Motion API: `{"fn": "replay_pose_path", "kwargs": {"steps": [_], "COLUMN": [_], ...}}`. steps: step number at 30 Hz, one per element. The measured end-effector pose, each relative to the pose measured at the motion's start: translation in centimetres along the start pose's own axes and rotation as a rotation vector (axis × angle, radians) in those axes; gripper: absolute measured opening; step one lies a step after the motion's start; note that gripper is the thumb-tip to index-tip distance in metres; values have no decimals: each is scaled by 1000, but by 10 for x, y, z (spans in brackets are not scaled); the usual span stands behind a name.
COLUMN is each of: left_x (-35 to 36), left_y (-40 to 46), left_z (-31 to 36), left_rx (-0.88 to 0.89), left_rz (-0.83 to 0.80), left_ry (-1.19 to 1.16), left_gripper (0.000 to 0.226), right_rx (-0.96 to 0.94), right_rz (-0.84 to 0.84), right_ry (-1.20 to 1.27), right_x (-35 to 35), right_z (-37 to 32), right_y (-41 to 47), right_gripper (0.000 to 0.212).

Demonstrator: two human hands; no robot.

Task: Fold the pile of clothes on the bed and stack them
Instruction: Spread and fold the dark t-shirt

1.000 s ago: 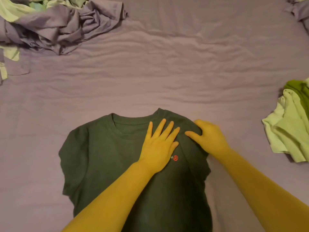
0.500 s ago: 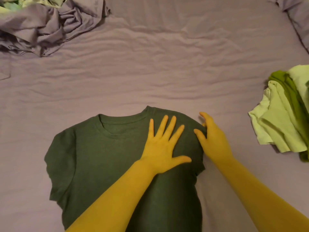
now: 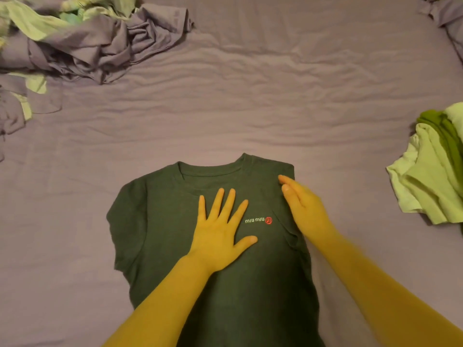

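A dark green T-shirt [image 3: 162, 221] lies spread on the bed, collar away from me, with a small red-and-white logo on its chest. Its right side and sleeve are folded inward over the body. My left hand [image 3: 220, 229] presses flat on the chest, fingers spread. My right hand [image 3: 304, 209] lies with straight fingers on the folded right shoulder edge. A pile of unfolded purple and pale green clothes [image 3: 82, 43] sits at the far left.
The bed is covered by a wrinkled purple sheet [image 3: 250, 96]. A loose heap of light green and darker green garments [image 3: 436, 169] lies at the right edge. More purple fabric [image 3: 448, 13] shows at the top right corner.
My right hand slid from beside the shirt onto its right shoulder, bringing that side folded inward. My left hand stayed pressed on the chest, and the logo is uncovered again.
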State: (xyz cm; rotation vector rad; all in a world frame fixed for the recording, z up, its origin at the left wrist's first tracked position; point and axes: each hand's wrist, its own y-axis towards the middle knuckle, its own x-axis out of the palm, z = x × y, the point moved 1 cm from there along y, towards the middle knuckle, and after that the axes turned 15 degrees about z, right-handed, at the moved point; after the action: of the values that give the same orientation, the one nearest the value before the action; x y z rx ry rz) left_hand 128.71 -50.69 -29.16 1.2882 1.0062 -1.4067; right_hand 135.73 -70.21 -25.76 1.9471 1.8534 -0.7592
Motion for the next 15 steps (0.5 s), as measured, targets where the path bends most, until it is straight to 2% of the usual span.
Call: {"fn": "replay_pose_path", "kwargs": {"steps": [2,5,7,11,15], "left_x": [0,1,-2,-15,-39], "left_y": [-12,-27,-36,-50,-44], "left_z": [-13,-31,-48,-95,-143], "left_rx": [-11,-54,-84,-155,-296], "left_rz": [-20,-15,-21,-22,66], "left_ry": [18,31,60,153,163], "left_gripper": [79,75,73,70,68], "right_rx": [-288,-439,-469,-489,-660], "right_rz": [-71,-161,-127,-65,-158], "right_ry": [-437,-843,-899,-933,-828], "right_x": [17,35,37,50,107], "right_z": [9,24,28,-1,-52], "right_y": [-8,-19,-21,-28,-54], "right_gripper": [49,73,81,75,68]}}
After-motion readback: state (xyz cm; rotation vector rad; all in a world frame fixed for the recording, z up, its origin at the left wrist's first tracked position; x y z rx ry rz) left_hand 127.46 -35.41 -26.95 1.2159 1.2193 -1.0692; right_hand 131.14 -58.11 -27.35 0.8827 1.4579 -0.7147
